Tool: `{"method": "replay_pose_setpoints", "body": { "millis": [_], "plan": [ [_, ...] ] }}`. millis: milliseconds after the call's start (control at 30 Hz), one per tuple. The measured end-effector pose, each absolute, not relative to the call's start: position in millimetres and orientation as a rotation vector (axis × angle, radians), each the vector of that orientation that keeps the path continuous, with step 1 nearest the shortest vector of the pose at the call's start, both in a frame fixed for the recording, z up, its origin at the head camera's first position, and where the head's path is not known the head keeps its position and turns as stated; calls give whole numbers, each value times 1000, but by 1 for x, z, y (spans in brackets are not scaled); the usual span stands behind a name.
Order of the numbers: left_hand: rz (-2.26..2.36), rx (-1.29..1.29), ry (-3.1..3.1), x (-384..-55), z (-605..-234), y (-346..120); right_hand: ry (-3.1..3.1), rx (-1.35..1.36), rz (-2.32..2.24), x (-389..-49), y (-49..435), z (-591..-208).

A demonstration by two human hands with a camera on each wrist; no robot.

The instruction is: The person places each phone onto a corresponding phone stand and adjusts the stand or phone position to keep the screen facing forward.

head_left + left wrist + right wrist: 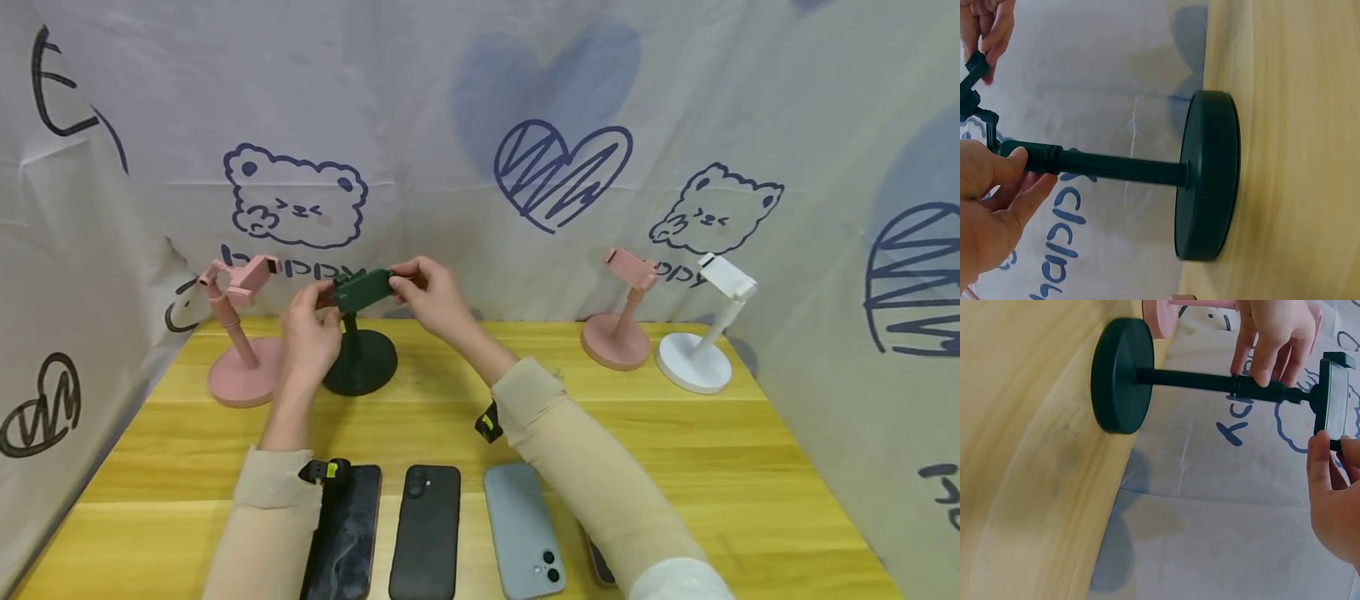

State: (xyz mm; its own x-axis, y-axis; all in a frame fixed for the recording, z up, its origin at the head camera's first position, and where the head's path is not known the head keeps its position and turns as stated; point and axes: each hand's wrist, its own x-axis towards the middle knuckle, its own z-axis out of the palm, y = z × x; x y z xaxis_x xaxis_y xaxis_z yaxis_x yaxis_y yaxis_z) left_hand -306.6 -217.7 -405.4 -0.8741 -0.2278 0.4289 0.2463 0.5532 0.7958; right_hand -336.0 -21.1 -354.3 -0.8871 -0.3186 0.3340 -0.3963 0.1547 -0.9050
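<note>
A dark green phone stand (363, 292) stands upright on its round base at the back left of the table. My left hand (311, 333) grips the collar near the top of its post, thumb and fingers on either side, as the left wrist view shows. With the fingertips of my right hand (433, 296) I pinch the right end of its clamp head (1335, 394). The clamp head holds no phone. In the right wrist view, the stand's base (1124, 375) sits flat on the wood.
Left of the green stand is a pink phone stand (243, 367); another pink stand (617, 337) and a white stand (697, 360) are at the back right. Along the front lie a dark phone (352, 533), a black phone (425, 533), a pale blue phone (525, 533) and one partly under my right sleeve.
</note>
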Motion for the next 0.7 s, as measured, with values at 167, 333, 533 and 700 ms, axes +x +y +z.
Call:
{"method": "replay_pose_setpoints", "body": {
  "millis": [167, 333, 533, 700],
  "plan": [
    [-1301, -131, -2328, -315, -404, -210, -2281, 694, 1893, -325, -10, -356],
    [-1318, -205, -2352, -324, -404, -197, -2278, 603, 1880, -318, 2, -358],
    [-1323, -279, -2364, -333, -405, -177, -2234, 524, 1858, -312, 16, -365],
    [-1340, -311, -2352, -339, -404, -161, -2155, 495, 1885, -310, 27, -368]
  ]
}}
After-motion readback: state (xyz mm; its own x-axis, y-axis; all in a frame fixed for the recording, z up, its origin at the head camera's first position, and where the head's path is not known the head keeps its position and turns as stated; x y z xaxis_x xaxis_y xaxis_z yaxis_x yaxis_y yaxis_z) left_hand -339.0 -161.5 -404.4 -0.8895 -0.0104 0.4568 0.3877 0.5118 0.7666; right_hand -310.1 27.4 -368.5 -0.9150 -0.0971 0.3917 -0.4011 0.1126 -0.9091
